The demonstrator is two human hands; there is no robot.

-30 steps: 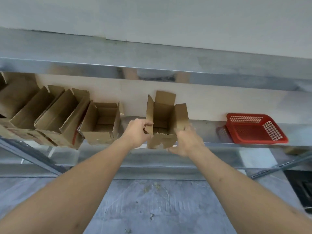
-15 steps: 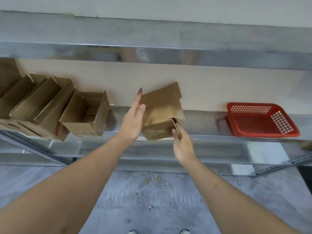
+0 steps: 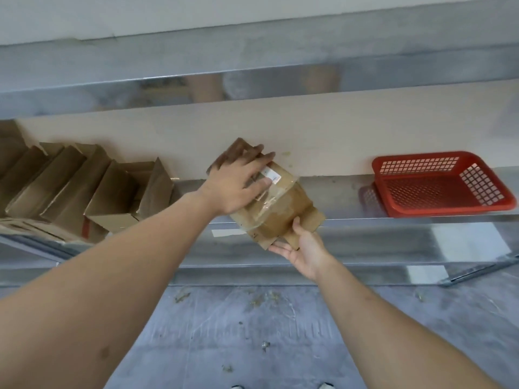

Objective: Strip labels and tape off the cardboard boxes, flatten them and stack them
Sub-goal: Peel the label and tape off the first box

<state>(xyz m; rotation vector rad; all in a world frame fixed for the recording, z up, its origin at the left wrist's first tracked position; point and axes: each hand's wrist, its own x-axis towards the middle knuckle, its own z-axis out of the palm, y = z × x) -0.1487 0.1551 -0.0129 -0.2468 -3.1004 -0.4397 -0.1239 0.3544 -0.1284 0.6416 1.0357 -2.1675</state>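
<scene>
Flattened now where it stood open a moment ago, the cardboard box (image 3: 273, 204) lies collapsed between the two hands, held in the air just in front of the shelf (image 3: 351, 220) rather than resting on it. The left hand (image 3: 234, 182) lies on top with its fingers (image 3: 254, 158) spread and nearly straight, pressing down on the upper face; the right hand (image 3: 304, 244) cups the lower edge from beneath, its thumb over a flap and its fingers open under the card. Clear tape (image 3: 276, 192) still crosses the upper face, and a small white label (image 3: 271, 174) sits just beside the left fingertips, so I judge the flattening of this box done but the stripping not yet. Peeling that tape probably calls for one hand to pin the card while the other picks at an edge. To the left, a row of other boxes (image 3: 84, 186) leans on the shelf, still to be dealt with. A red basket (image 3: 443, 182) sits well apart at the right, and below is the grey floor (image 3: 252, 332).
</scene>
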